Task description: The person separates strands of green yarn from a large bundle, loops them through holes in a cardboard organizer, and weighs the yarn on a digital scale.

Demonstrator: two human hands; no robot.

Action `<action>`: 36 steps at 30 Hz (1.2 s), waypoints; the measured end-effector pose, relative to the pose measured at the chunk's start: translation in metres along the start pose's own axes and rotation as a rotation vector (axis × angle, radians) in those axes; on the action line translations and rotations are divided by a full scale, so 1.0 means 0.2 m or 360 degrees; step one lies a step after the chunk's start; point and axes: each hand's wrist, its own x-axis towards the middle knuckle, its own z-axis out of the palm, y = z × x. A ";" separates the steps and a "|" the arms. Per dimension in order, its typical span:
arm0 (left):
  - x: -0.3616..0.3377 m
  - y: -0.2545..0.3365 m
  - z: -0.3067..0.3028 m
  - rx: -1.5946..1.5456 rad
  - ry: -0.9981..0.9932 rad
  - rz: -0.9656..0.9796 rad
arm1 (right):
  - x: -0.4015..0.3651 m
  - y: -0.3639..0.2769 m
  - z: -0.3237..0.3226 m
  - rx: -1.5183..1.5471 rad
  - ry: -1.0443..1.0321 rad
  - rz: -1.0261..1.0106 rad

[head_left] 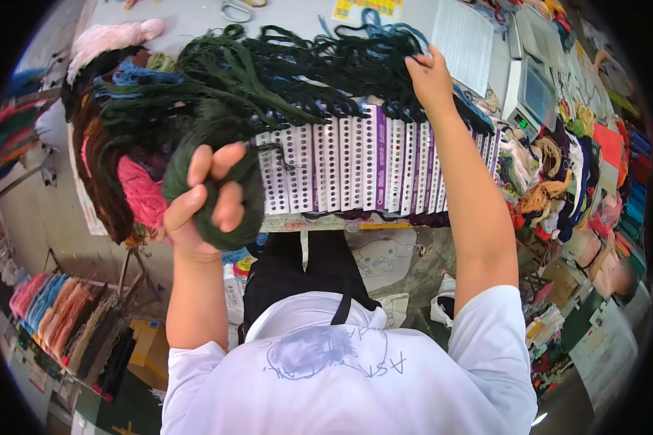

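In the head view, the left hand clutches a dark green yarn bundle left of centre, beyond the table's near edge. The right hand, well apart at upper right, touches dark thread strands above white perforated cards.

We seem to be in a textile workshop that deals in colored thread: skeins in many colors hang from racks beside us and lie heaped along our worktop. On that worktop we also see a row of punched cards, a digital scale with a lit green readout, a printed sheet and scissors.
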 end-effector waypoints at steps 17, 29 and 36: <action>0.05 -0.08 -0.06 0.0601 -0.0625 0.0093 | -0.89 -1.12 0.02 0.0197 -0.0418 -0.0834; 0.04 -0.02 -0.06 0.0802 -0.0710 0.0538 | -1.02 -1.21 0.08 0.0541 -0.0359 -0.0733; 0.03 0.08 -0.15 0.0359 -0.0766 -0.0198 | -0.81 -1.15 -0.04 0.1346 -0.1259 0.0724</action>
